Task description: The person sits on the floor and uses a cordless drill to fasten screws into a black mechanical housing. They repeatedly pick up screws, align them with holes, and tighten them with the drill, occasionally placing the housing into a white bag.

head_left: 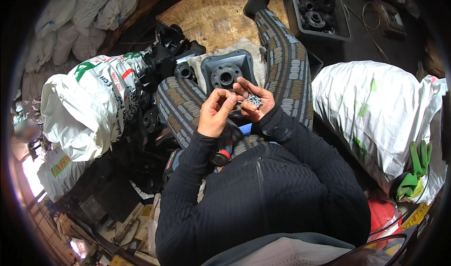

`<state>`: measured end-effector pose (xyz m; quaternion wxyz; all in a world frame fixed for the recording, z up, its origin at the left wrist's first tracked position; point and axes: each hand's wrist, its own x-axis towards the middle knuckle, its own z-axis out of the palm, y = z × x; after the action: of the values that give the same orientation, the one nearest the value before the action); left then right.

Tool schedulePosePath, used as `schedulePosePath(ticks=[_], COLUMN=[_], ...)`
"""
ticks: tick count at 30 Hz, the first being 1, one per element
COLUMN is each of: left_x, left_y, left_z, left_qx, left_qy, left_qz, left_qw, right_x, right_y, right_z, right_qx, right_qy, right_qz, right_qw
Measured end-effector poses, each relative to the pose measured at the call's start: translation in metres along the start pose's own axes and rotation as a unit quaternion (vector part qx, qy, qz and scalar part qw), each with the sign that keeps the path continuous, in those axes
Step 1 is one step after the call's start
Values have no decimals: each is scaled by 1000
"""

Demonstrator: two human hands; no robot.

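Note:
My right hand (pixel 260 102) is cupped, holding a small bunch of silvery screws (pixel 254 100) in its palm. Beside it, my left hand (pixel 216 114) has thumb and forefinger pinched together close to the screws. What sits in that pinch is too small to make out. Just beyond both hands, between my legs, a dark grey square-flanged part (pixel 239 61) lies on a pale cloth. A round black hub (pixel 225 76) with a ring of holes and a central bore sits in its middle. Under my left wrist shows a black and red tool (pixel 221 157), partly hidden by my sleeve.
Several black hubs and castings (pixel 164 54) are heaped to the left, beside a white woven sack (pixel 89 106). A grey crate (pixel 322 12) of black hubs stands far right. Another white sack (pixel 371 120) is at the right, with green gloves (pixel 415 169) on it. A wooden board (pixel 211 12) lies ahead.

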<state>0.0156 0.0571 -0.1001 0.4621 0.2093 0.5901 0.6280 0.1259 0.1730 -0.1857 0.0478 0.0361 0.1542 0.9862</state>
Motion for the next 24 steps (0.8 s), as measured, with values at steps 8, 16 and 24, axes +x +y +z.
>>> schedulePosePath(ticks=[8, 16, 24], left_x=[5, 63, 98], left_y=[3, -7, -39], left_z=[-2, -76, -73], left_qx=[84, 248, 456], left_qy=[26, 116, 84], left_qz=[79, 11, 129], left_qw=[993, 962, 877], right_x=[5, 1, 19], right_y=[1, -20, -13], right_z=[6, -12, -32], right_qx=[-46, -315, -472], right_qy=[99, 415, 486], right_qz=[27, -91, -132], right_qw=[994, 849, 723])
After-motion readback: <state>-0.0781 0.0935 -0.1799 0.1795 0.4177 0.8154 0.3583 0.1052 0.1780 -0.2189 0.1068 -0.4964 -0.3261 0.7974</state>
